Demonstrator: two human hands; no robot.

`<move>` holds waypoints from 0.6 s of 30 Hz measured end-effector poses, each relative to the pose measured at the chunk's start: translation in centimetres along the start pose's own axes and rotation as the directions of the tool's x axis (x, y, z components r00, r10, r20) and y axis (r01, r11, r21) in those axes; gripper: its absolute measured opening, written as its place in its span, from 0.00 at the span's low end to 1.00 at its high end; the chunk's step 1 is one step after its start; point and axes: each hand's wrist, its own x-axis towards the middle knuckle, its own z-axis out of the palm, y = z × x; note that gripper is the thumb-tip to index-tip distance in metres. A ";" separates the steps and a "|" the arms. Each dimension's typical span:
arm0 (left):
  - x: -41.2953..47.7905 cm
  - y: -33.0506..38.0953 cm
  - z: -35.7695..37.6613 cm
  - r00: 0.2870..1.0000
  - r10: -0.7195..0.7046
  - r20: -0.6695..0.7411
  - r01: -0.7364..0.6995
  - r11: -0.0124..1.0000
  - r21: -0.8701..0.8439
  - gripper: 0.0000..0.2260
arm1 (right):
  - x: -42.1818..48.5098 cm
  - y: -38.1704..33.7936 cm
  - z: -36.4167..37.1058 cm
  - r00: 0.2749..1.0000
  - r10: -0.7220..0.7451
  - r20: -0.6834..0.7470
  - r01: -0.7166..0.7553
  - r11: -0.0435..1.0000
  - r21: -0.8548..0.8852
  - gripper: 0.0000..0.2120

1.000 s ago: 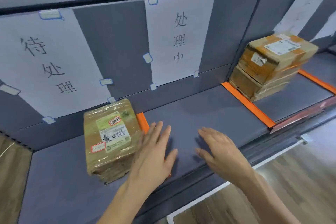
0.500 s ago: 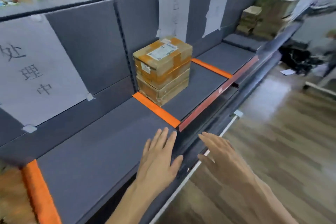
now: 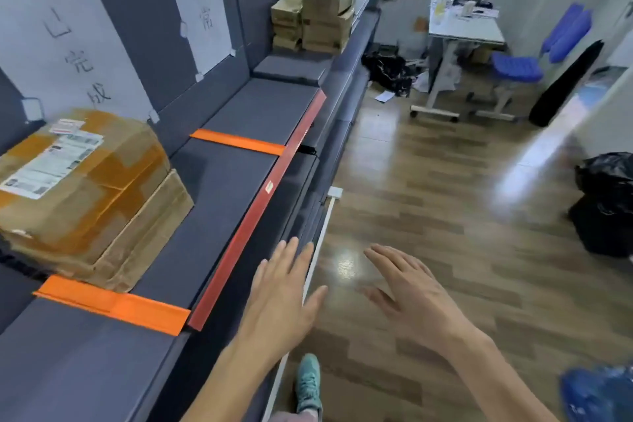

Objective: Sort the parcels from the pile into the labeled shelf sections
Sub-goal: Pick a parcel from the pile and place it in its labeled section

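My left hand (image 3: pixel 284 295) and my right hand (image 3: pixel 411 295) hover flat with straight fingers in front of the grey shelf (image 3: pixel 239 181), holding nothing. The left hand is over the shelf's front edge; the right is over the wooden floor. Two stacked taped cardboard parcels (image 3: pixel 85 192) sit on the shelf at the left, between two orange dividers (image 3: pixel 113 305) (image 3: pixel 236 142), under a white paper label (image 3: pixel 72 55). A pile of cardboard parcels (image 3: pixel 318 10) stands at the far end of the shelf. A second paper label (image 3: pixel 202 7) marks the following section, which holds nothing.
A red strip (image 3: pixel 260 216) runs along the shelf's front edge. A white table (image 3: pixel 462 27) and a blue chair (image 3: pixel 534 62) stand across the room. Black bags lie at the right (image 3: pixel 606 202) and by the shelf's far end (image 3: pixel 387 72). My teal shoe (image 3: pixel 308 384) shows below.
The view has swung right along the shelf: the parcel by the first label is out of view, the stacked pair now sits at the left, and the far pile is nearer. Both hands stay flat and hold nothing.
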 end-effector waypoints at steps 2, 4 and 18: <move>3.7 -0.2 0.2 0.999 0.035 0.005 -0.035 0.999 0.005 0.33 | 2.3 1.3 -0.4 0.999 0.032 -0.010 -0.032 0.999 -0.002 0.31; 7.5 -0.4 0.0 0.998 0.062 0.006 -0.062 0.998 0.011 0.33 | 4.9 2.3 -0.9 0.998 0.066 -0.024 -0.065 0.998 0.007 0.31; 24.7 -2.2 -4.7 0.998 0.062 0.025 -0.061 0.997 -0.043 0.32 | 20.9 6.3 -4.6 0.989 0.148 -0.008 -0.146 0.984 0.101 0.31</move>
